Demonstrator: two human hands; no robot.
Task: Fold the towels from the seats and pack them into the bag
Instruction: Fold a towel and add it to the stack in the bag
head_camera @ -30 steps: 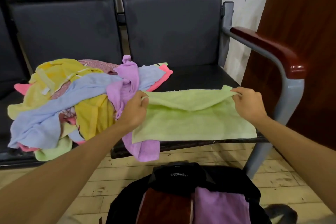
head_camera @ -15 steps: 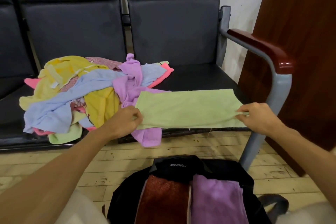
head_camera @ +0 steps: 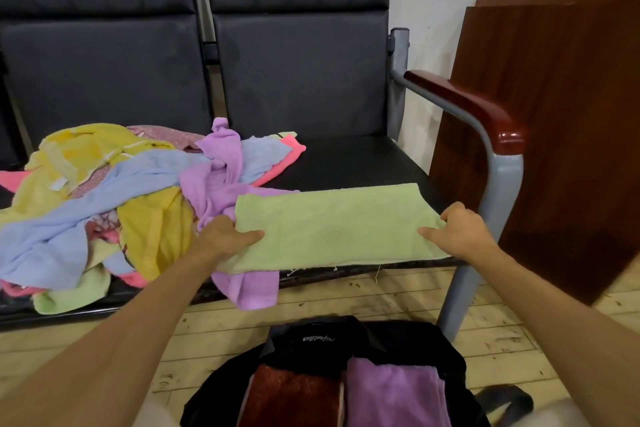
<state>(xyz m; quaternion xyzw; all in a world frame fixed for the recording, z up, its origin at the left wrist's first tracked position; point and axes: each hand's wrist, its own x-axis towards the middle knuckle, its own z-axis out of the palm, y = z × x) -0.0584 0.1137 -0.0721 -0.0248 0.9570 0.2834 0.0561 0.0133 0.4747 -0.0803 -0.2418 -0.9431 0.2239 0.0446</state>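
Observation:
A light green towel, folded into a long strip, lies flat along the front of the right black seat. My left hand pinches its left end, thumb on top. My right hand pinches its right end with curled fingers. A pile of loose towels in yellow, blue, purple and pink covers the left seat. On the floor below stands the open black bag, holding a folded red-brown towel and a folded purple towel.
A grey metal armrest with a red-brown wooden top stands right beside my right hand. A dark wooden panel leans against the wall behind it. A purple towel hangs over the seat's front edge. The floor is wooden planks.
The towel's far half was brought over toward me and laid down, so it now lies as a flat folded strip. Both hands moved to the near edge and shifted their hold on its ends.

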